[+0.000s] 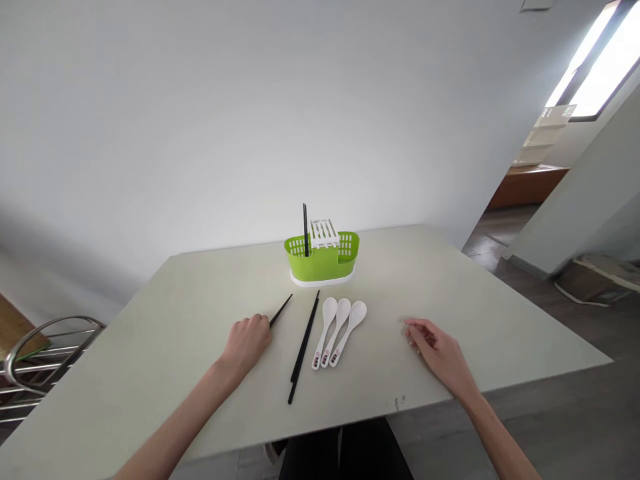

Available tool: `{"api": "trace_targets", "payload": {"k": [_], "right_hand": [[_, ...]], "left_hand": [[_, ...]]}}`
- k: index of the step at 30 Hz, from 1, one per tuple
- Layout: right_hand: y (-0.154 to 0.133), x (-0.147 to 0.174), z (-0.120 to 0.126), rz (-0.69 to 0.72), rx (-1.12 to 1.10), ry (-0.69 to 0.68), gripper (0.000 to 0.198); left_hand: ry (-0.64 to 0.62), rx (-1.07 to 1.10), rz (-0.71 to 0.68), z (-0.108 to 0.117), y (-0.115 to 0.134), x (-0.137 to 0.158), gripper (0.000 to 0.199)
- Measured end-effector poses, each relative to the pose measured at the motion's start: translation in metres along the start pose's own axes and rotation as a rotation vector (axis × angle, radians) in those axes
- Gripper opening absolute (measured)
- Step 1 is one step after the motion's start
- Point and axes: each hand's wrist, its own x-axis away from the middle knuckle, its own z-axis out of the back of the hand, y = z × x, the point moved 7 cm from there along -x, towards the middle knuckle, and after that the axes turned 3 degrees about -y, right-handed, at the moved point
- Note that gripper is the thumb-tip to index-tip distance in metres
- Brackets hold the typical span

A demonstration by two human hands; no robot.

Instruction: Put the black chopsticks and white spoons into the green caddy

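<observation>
On the left of the table, my left hand (249,343) is closed around black chopsticks (281,311); their thin ends stick out toward the back, and whether it is one or a pair I cannot tell. Just right of it lie two more black chopsticks (304,347), side by side. Three white spoons (336,333) with printed handles are fanned out next to those, bowls pointing away from me. My right hand (440,353) rests on the tabletop farther right, fingers loosely curled and apart, with nothing visible in it.
A green cutlery basket (320,268) on a white base stands at the back, with a white slotted part (324,233) on top and upright black chopsticks (305,230) in its left compartment. The pale table (210,287) meets the wall. A metal-framed stool (50,360) is at left.
</observation>
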Motion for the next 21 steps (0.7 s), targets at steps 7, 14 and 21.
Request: {"api": "trace_targets", "payload": {"k": [7,14,21], "right_hand": [[-0.003,0.0,0.001,0.017,-0.001,0.004,0.051],[0.003,0.001,0.001,-0.015,-0.017,0.012,0.049],[0.001,0.002,0.002,-0.042,-0.013,0.023,0.051]], "left_hand": [[0.161,0.291,-0.014,0.011,-0.026,-0.006,0.022],[0.588,0.898,-0.074,0.062,-0.056,0.014,0.033],[0.623,1.277,-0.012,0.055,-0.055,0.022,0.042]]}}
